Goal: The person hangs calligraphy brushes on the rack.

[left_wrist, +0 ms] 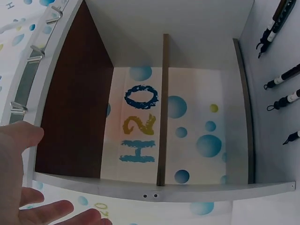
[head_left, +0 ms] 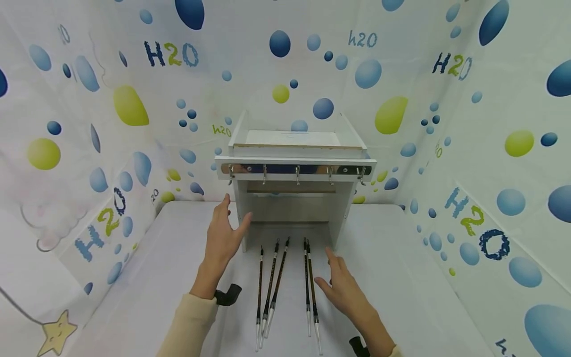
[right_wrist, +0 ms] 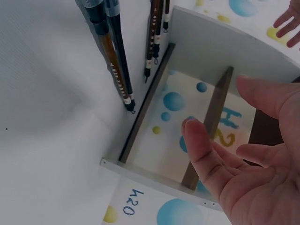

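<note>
A white hook rack with a row of silver hooks stands at the back of the table. In front of it lie calligraphy brushes with hanging loops: three brushes on the left, two brushes on the right. My left hand is raised beside the rack's left side, fingers spread, holding nothing. In the left wrist view its thumb is in front of the rack's hook edge; contact cannot be told. My right hand is to the right of the two brushes, fingers loosely bent and nothing held, as the right wrist view also shows.
A white cloth covers the table. Patterned sheets with bubbles and H2O lettering hang on the walls around it. The rack has a tray-like top and an open lower part with a crossbar.
</note>
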`<act>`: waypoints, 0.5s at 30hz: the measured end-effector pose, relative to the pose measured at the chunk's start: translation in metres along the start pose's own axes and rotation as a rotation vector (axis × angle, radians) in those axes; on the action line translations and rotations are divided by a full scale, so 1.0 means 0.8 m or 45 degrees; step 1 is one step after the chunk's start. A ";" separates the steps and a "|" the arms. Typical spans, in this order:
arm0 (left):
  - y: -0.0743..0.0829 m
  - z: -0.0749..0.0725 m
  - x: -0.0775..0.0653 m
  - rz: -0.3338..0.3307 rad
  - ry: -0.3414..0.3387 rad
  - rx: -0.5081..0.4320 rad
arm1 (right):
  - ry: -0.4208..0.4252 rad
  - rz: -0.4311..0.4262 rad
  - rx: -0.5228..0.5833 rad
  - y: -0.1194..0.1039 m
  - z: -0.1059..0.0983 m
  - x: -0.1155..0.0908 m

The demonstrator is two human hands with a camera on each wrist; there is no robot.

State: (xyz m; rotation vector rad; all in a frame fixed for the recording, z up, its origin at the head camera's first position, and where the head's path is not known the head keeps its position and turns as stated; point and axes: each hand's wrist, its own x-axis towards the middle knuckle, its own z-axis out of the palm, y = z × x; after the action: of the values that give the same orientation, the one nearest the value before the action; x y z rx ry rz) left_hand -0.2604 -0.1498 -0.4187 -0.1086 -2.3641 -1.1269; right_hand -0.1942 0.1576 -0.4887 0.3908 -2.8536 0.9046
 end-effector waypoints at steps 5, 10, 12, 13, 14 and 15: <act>-0.003 0.002 0.014 -0.006 0.038 -0.006 | -0.019 0.019 0.004 0.004 0.007 -0.001; -0.006 0.005 0.027 -0.019 0.050 0.003 | -0.070 0.040 0.031 0.007 0.015 -0.001; -0.007 0.006 0.031 -0.021 0.047 0.014 | -0.095 0.047 0.033 0.008 0.018 -0.002; -0.007 0.007 0.034 -0.021 0.044 0.021 | -0.105 0.053 0.032 0.009 0.020 -0.002; -0.008 0.007 0.036 -0.022 0.042 0.026 | -0.112 0.054 0.032 0.010 0.021 -0.003; -0.008 0.008 0.038 -0.026 0.038 0.033 | -0.118 0.057 0.031 0.011 0.023 -0.003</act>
State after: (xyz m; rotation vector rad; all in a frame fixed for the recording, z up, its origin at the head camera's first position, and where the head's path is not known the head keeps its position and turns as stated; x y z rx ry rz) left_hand -0.2915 -0.1536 -0.4119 -0.0583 -2.3572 -1.0999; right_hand -0.1950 0.1542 -0.5088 0.3830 -2.9486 0.9545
